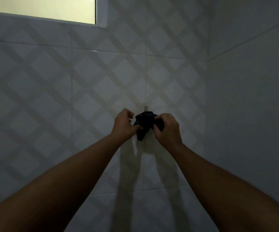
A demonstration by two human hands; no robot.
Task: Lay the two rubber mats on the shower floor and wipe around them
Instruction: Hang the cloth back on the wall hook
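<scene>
Both hands are at a dark cloth (144, 124) bunched on a wall hook (146, 108). The left hand (124, 125) pinches its edge and the right hand (166, 129) grips its side. The 2 mats and the floor are out of view, so laying and wiping cannot be confirmed.

Dim, window-lit (41, 9), long arm shadows.

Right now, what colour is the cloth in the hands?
The cloth looks black or very dark; the head view, the only one, shows it.
</scene>
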